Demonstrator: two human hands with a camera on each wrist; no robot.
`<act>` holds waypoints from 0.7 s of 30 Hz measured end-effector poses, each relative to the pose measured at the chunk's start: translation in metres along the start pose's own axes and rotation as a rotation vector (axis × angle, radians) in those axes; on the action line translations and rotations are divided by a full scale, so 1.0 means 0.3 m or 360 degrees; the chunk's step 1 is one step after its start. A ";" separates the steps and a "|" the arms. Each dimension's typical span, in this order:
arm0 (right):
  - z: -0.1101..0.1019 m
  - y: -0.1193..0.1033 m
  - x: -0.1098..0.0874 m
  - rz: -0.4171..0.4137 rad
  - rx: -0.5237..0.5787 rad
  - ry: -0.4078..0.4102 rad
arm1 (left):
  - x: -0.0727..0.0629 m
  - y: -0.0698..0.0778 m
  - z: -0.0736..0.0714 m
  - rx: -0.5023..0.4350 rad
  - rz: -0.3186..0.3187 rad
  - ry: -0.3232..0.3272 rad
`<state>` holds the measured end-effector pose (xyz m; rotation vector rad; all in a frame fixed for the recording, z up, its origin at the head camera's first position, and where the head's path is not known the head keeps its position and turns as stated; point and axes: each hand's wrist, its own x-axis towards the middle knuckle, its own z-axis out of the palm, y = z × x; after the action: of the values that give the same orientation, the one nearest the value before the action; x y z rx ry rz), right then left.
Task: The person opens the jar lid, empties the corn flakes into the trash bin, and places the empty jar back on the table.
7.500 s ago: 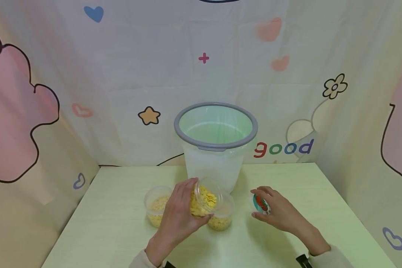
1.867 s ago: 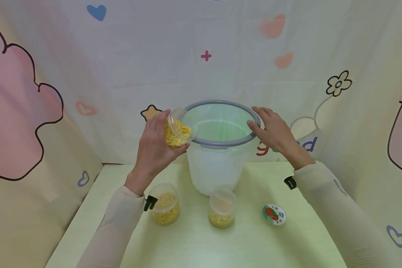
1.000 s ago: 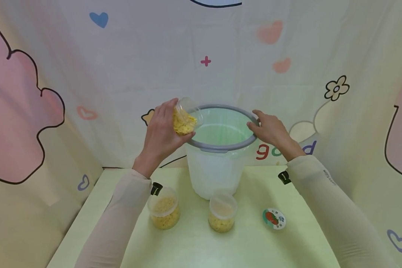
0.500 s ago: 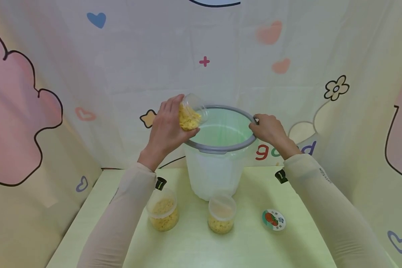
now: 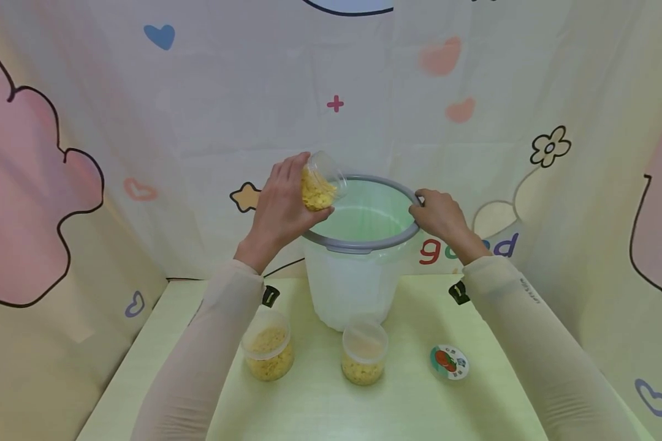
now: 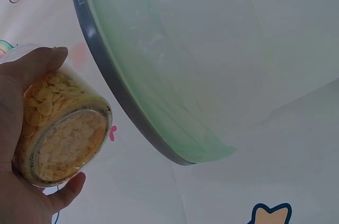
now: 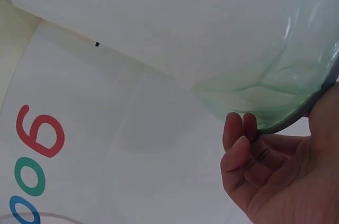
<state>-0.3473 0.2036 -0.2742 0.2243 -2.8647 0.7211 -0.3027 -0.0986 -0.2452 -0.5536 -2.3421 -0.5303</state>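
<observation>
In the head view my left hand (image 5: 284, 205) holds a clear plastic jar (image 5: 322, 180) of yellow flakes, tipped with its open mouth toward the right over the bin's left rim. The left wrist view shows the jar's base (image 6: 71, 144), with flakes pressed against it and the thumb and fingers wrapped around its side. A white trash can (image 5: 347, 288) with a grey ring rim and a thin green bag lining stands at the back. My right hand (image 5: 441, 214) grips the rim on the right; in the right wrist view its fingers (image 7: 235, 160) curl at the rim's edge.
Two more clear tubs of yellow flakes, a wider one (image 5: 270, 361) and a smaller one (image 5: 364, 364), stand in front of the can. A round lid (image 5: 449, 362) with a red picture lies at the right on the pale table (image 5: 397, 404). A patterned cloth hangs behind.
My left hand lifted the jar from the table to the can and tips it further over the rim. My right hand set down the lid, then moved to the can's rim and closed on it.
</observation>
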 end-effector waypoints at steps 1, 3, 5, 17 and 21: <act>0.001 0.001 0.000 0.0000 0.0002 0.0002 | 0.003 0.000 0.002 -0.0002 0.0001 -0.0003; 0.004 0.002 0.000 0.0001 0.0007 0.0004 | 0.009 0.001 0.006 -0.0003 0.0003 -0.0011; 0.007 0.004 0.002 0.0005 0.0013 0.0007 | 0.015 0.000 0.009 0.0000 0.0001 -0.0028; 0.012 0.006 0.003 0.0005 0.0029 0.0017 | 0.053 0.000 0.015 0.0102 0.0010 -0.0141; 0.009 0.004 0.001 0.0004 0.0030 0.0023 | 0.060 0.001 0.015 0.0138 0.0020 -0.0160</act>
<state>-0.3481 0.2034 -0.2770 0.2174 -2.8464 0.7473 -0.3172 -0.0916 -0.2358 -0.5658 -2.4419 -0.4016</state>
